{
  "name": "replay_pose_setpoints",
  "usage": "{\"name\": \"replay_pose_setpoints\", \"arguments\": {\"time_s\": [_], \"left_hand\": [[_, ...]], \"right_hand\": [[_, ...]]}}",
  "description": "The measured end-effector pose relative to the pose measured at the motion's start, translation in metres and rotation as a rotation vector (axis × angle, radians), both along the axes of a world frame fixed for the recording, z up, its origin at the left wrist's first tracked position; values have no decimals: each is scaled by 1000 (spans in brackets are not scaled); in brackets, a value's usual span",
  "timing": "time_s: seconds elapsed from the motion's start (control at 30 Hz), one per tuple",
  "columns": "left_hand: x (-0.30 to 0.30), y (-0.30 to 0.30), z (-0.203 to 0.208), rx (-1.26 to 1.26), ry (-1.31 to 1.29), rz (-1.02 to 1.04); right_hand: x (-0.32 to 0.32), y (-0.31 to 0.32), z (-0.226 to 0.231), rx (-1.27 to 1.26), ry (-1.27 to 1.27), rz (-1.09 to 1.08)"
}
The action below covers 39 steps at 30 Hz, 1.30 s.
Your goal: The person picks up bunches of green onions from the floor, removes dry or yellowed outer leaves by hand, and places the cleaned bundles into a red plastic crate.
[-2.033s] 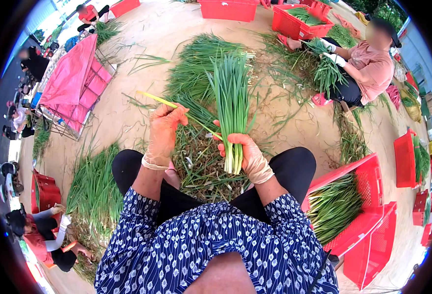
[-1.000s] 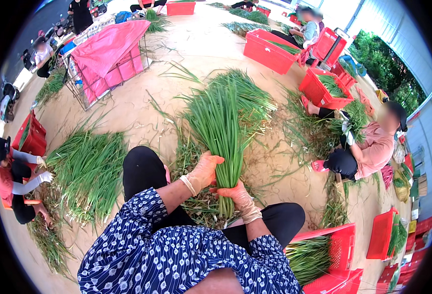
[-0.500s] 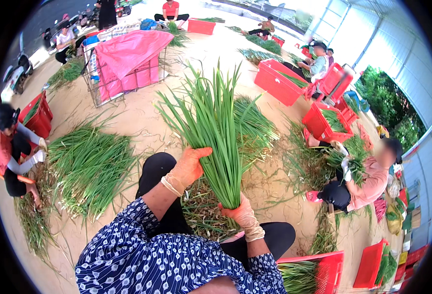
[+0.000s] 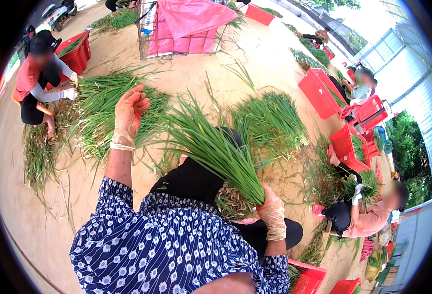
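My right hand (image 4: 272, 210), in a pale glove, is closed round the lower end of a bunch of garlic chives (image 4: 226, 159). The long green leaves slant up and left across my dark-trousered knee. My gloved left hand (image 4: 130, 115) is raised apart from the bunch, in front of the left heap of chives (image 4: 98, 105). Its fingers are curled in toward the thumb; whatever they may hold is too small to tell. Another heap of chives (image 4: 272, 120) lies on the ground beyond the bunch. Trimmed scraps (image 4: 233, 202) lie between my legs.
A red crate (image 4: 306, 279) stands by my right side. Co-workers sit at the left (image 4: 35, 73) and right (image 4: 370, 210) with chives. A wire-frame cage with a pink sheet (image 4: 186, 29) stands ahead, and more red crates (image 4: 321, 93) line the right.
My left hand has let go of the bunch and moved up and left. The bunch, in my right hand, has tipped leftward. The head view has shifted left.
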State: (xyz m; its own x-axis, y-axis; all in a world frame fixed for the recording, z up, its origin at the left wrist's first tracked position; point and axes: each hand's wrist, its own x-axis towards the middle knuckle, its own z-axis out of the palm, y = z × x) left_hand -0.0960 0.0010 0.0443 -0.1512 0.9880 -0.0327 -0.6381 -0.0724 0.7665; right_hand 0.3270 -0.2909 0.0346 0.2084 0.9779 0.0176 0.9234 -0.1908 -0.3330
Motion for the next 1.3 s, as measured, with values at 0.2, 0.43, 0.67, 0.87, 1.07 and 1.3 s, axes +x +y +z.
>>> {"name": "replay_pose_setpoints", "arguments": {"time_s": [0.2, 0.43, 0.67, 0.87, 1.07, 1.3], "left_hand": [[24, -49, 22, 292, 579, -17], [102, -77, -16, 198, 617, -336], [136, -85, -2, 114, 679, -414], [140, -86, -17, 154, 656, -440], [102, -49, -41, 794, 1634, 349], [32, -58, 36, 682, 1624, 642]], "right_hand": [[-16, -7, -8, 12, 26, -48], [-34, -6, -25, 52, 43, -75], [-25, -9, -39, 67, 6, -97], [-28, -8, -31, 13, 36, -101], [-27, -8, -27, -24, 65, -140], [-38, -7, 10, 144, 109, -186]]}}
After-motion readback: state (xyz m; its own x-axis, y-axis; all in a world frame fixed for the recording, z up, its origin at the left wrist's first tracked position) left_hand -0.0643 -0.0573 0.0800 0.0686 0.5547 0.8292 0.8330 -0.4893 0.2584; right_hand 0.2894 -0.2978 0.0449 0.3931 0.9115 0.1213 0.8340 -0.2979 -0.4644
